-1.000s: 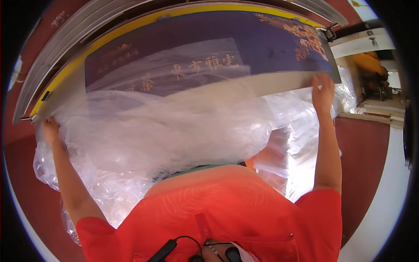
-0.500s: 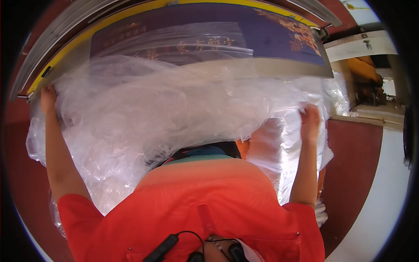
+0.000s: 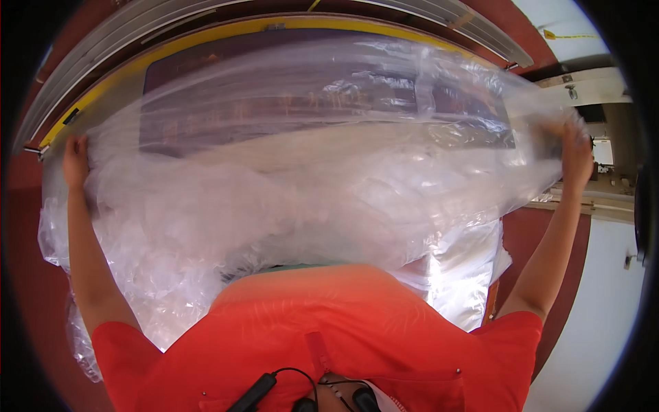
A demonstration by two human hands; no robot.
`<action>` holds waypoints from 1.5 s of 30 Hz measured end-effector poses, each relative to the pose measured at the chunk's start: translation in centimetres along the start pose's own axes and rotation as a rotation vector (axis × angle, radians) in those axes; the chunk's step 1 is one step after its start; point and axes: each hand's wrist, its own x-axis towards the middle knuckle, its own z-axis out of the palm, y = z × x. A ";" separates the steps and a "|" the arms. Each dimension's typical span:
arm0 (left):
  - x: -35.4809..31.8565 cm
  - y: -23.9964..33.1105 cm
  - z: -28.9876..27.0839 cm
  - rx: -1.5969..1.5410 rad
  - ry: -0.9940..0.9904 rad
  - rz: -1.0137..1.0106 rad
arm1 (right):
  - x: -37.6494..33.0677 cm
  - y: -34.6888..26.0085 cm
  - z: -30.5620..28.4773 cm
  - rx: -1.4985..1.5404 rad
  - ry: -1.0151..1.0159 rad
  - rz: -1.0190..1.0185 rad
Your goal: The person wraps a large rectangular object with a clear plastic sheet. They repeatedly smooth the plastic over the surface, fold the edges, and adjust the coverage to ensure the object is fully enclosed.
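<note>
Dark panel (image 3: 165, 77): my landmark, its print showing only hazily.
Clear film (image 3: 288, 192): draped across the panel, loose bulk bunched on the near side.
Left hand (image 3: 76, 162): just left of the panel, fingers curled by the film's margin; I can't tell whether they pinch it.
Right hand (image 3: 577, 156): beyond the panel's right end, gripping gathered film.
Folds: I'd pull level and evenly between both hands, easing wrinkles flat without a jerk that might tear it.
Yellow strip (image 3: 213, 39): along the panel's far side, my straight guide for squareness.
</note>
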 end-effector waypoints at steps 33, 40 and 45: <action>-9.5 -2.7 -15.5 -0.547 -0.196 -0.268 | -3.2 -30.0 10.3 0.800 -0.267 -0.067; -13.6 1.7 -20.3 -1.064 0.008 -0.394 | -3.6 -30.9 8.0 1.025 -0.080 -0.110; -8.8 5.1 -16.2 -1.033 0.326 -0.379 | -2.6 -29.3 5.2 1.841 -0.666 0.348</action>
